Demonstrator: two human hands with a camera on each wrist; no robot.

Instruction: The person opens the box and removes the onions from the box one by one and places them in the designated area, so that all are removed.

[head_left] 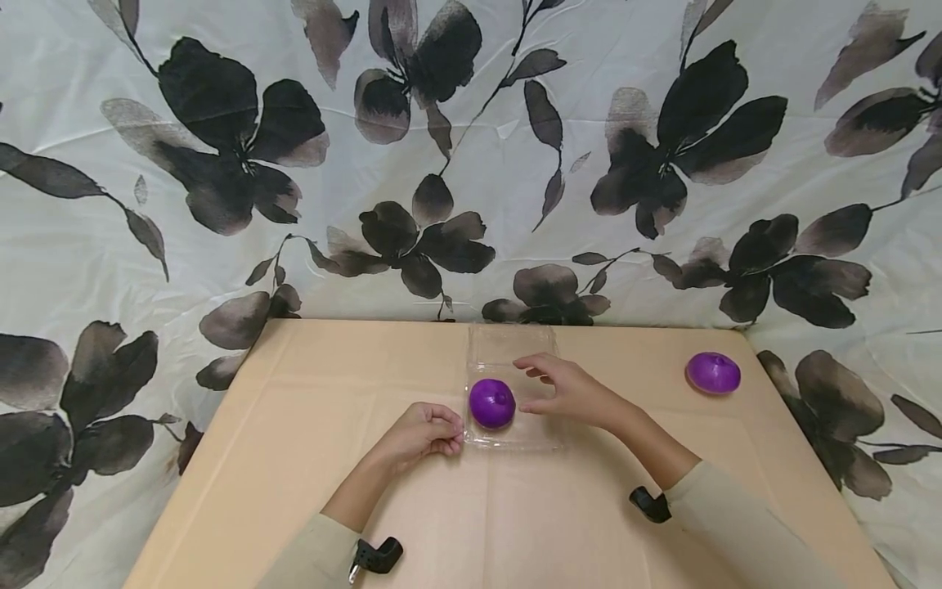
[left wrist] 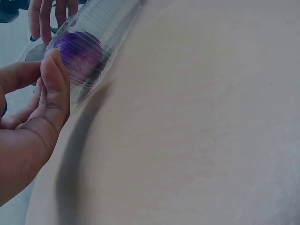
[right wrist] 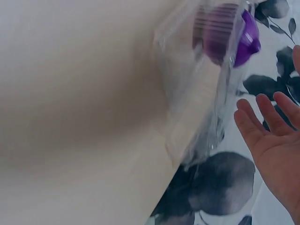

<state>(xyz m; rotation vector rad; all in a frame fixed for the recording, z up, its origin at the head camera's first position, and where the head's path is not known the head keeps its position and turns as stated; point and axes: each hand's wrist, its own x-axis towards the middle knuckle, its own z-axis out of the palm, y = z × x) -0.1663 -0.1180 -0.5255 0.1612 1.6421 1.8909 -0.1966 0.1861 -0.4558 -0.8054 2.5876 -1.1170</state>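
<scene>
A clear plastic clamshell container (head_left: pixel 540 429) lies on the table with its lid (head_left: pixel 508 345) folded back. In its left part sits a glossy purple ball-like thing (head_left: pixel 491 403); a small pointed tip on it (right wrist: pixel 257 46) shows in the right wrist view. My left hand (head_left: pixel 425 431) pinches the container's near left edge between thumb and fingers. My right hand (head_left: pixel 562 391) is over the container, just right of the purple thing. Its fingers are spread and hold nothing. Seen from the left wrist, the ribbed plastic wall (left wrist: pixel 110 28) stands in front of the purple thing.
A second purple ball-like thing (head_left: pixel 713 373) sits toward the far right of the tan table (head_left: pixel 353 368). A white cloth with dark flowers (head_left: pixel 515 147) hangs behind the table. Black wrist devices show on the left sleeve (head_left: pixel 316 556) and right sleeve (head_left: pixel 736 523).
</scene>
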